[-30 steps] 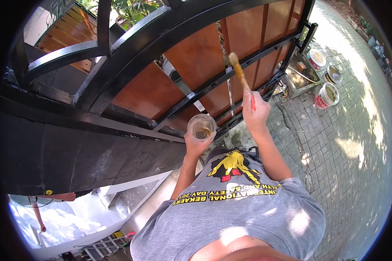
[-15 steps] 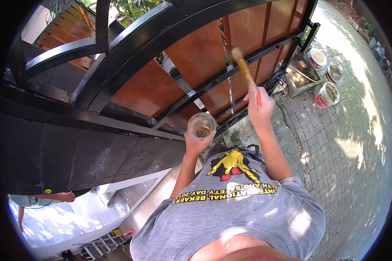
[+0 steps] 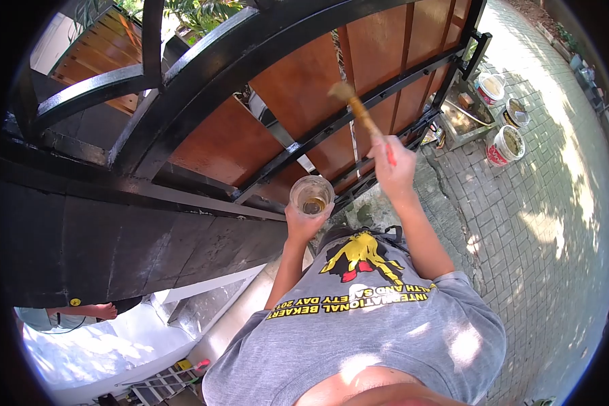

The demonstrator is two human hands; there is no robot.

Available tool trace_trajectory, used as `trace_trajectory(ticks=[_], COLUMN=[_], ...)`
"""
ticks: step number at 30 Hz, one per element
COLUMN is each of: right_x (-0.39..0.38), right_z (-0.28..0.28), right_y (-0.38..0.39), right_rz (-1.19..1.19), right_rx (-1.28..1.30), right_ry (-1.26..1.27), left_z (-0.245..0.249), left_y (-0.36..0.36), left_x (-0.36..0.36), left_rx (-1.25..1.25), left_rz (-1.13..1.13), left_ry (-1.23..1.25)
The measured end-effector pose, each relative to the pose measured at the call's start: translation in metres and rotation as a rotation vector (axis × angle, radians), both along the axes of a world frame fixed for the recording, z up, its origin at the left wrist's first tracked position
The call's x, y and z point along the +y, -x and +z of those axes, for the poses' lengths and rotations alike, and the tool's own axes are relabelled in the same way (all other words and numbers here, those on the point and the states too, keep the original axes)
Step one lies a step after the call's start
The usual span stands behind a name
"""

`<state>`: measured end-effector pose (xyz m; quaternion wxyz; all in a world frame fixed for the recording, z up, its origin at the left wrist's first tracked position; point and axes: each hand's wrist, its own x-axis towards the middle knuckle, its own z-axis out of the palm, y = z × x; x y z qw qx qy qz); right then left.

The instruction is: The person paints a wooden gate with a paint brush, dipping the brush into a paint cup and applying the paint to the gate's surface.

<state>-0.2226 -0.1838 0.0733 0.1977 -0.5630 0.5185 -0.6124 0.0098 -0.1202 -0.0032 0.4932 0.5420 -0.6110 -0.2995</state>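
My left hand (image 3: 306,224) holds a clear plastic cup (image 3: 311,196) with a little amber liquid at its bottom. In my right hand (image 3: 394,168) is a paintbrush (image 3: 364,116) with a light wooden handle and some red near my fingers. The brush's bristles lie over the reddish-brown wooden panels (image 3: 298,91) of a gate; whether they touch the wood I cannot tell. A black metal frame (image 3: 216,61) with a curved top bar borders the panels.
Several buckets (image 3: 506,147) stand on the brick paving (image 3: 487,216) at the right, beside a concrete planter (image 3: 459,120). At the lower left another person's hand (image 3: 103,311) shows below a dark wall (image 3: 128,250). A ladder (image 3: 159,387) lies at the bottom left.
My right hand and the brush have moved left along the panels. My left hand with the cup has hardly moved. The other person's arm has shifted slightly.
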Motion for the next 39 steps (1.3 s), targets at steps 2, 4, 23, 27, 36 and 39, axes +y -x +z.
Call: trace_trajectory(ticks=[2, 4, 23, 27, 36, 39], right_x=[-0.003, -0.001, 0.013, 0.018, 0.008, 0.019], right_z=[-0.003, 0.002, 0.023, 0.014, 0.015, 0.023], right_y=[0.006, 0.007, -0.011, -0.024, -0.011, -0.026], right_rz=[-0.059, -0.088, 0.221, 0.314, -0.041, 0.174], right_rx=[0.025, 0.096, 0.371, 0.277, 0.222, 0.323], right_ry=[-0.010, 0.019, 0.199, 0.147, 0.108, 0.195], left_z=[-0.003, -0.004, -0.003, 0.003, -0.001, 0.000], left_y=[-0.003, -0.004, 0.002, 0.005, 0.003, 0.004], left_x=[0.002, 0.003, -0.001, -0.003, 0.004, 0.003], left_rx=[0.000, 0.002, 0.022, 0.004, -0.014, -0.005], left_rz=[0.012, 0.008, -0.047, -0.055, -0.054, -0.058], left_ry=[0.015, 0.009, -0.023, -0.019, -0.022, -0.002])
